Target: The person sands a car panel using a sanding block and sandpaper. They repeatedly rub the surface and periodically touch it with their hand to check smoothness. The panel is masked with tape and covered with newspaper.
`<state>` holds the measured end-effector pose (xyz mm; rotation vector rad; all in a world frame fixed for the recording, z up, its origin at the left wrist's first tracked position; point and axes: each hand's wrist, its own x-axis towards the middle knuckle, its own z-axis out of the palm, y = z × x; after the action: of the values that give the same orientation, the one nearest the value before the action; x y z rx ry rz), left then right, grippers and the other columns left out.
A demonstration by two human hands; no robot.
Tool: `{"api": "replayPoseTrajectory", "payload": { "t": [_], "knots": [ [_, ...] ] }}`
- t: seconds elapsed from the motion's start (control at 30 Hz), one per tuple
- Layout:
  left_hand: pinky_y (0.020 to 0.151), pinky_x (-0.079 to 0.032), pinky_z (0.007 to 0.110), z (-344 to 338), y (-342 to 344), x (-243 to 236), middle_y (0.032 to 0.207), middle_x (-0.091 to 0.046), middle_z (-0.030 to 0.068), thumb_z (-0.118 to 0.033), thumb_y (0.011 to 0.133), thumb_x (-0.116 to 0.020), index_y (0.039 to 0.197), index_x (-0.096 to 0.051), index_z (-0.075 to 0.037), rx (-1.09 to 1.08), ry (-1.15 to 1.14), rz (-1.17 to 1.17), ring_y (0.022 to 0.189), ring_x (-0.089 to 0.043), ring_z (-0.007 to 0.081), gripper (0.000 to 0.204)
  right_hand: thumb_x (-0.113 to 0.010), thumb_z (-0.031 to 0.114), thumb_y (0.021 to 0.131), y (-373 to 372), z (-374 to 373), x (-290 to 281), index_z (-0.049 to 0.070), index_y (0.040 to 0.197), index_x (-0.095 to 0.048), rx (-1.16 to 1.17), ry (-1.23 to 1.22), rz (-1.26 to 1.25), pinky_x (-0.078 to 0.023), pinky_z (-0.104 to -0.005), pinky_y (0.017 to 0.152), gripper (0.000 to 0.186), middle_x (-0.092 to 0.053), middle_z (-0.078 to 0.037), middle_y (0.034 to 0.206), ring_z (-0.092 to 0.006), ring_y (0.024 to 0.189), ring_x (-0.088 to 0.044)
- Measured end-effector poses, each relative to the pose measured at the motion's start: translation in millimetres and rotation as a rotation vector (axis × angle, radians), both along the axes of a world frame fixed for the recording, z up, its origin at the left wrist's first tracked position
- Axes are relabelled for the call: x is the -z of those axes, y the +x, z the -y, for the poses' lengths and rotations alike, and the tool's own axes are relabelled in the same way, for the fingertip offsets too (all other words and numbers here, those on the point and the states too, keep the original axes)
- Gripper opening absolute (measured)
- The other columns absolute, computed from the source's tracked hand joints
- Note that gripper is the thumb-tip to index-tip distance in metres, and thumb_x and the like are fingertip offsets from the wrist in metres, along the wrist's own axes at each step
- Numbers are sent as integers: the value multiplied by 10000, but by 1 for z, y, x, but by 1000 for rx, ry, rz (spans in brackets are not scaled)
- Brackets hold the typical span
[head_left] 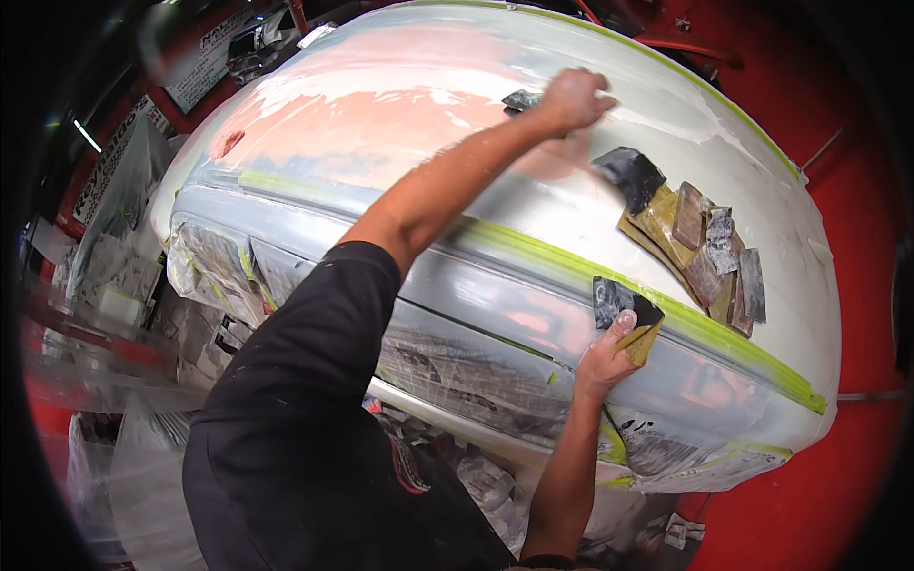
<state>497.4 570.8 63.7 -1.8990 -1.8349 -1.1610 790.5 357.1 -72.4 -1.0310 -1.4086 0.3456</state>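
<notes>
A folded sheet of sandpaper (617, 303), dark on one face and tan on the other, is held in my right hand (606, 364), its thumb pressed on top, near the roof's lower edge. Across the car roof (381, 124) reaches my left hand (573, 101), slightly blurred, its fingers bunched low over the pale surface. Whatever lies under those fingers is hidden. A dark, dusty piece (520, 102) shows beside the left wrist; I cannot tell whether the hand touches it. The roof bears white, grey and salmon-pink patches.
To the right on the roof lie several worn sandpaper pieces and sanding blocks (695, 228), with a black folded sheet (630, 177) beside them. Yellow-green masking tape (533, 249) runs along the roof edge. Plastic sheeting (457, 362) covers the side windows. Beyond is a red floor (762, 514).
</notes>
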Motion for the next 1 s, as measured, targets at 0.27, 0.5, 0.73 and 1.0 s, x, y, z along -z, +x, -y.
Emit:
{"api": "replayPoseTrajectory", "payload": {
  "t": [0.27, 0.5, 0.73, 1.0],
  "knots": [
    [1095, -362, 645, 80, -83, 36, 1504, -438, 264, -777, 916, -432, 1481, -457, -42, -357, -544, 17, 1401, -396, 442, 928, -615, 234, 1025, -6, 9, -19, -141, 1281, -525, -30, -83, -19, -517, -437, 839, 463, -645, -274, 1093, -381, 956, -645],
    [1234, -191, 560, 180, -32, 58, 1639, -230, 253, -726, 991, -321, 1576, -271, 13, -139, -630, -206, 1537, -169, 425, 944, -632, 265, 1033, 2, 0, -8, -160, 1332, -515, 94, -45, 15, -501, -422, 936, 532, -635, -296, 1221, -366, 1043, -633],
    [1261, -197, 461, 246, -89, 54, 1658, -231, 219, -634, 1034, -310, 1577, -270, 20, -236, -665, -83, 1553, -180, 358, 851, -641, 271, 1028, 6, -10, -6, -161, 1369, -490, 80, -28, 58, -492, -427, 978, 571, -613, -317, 1277, -377, 1103, -625],
    [1198, -353, 427, 317, -176, 52, 1586, -385, 212, -558, 1051, -344, 1495, -442, -20, -423, -670, -24, 1483, -360, 336, 704, -634, 281, 1031, 0, -3, -15, -161, 1407, -454, 117, -75, 87, -452, -420, 1043, 607, -568, -312, 1361, -363, 1181, -589]
  ]
}}
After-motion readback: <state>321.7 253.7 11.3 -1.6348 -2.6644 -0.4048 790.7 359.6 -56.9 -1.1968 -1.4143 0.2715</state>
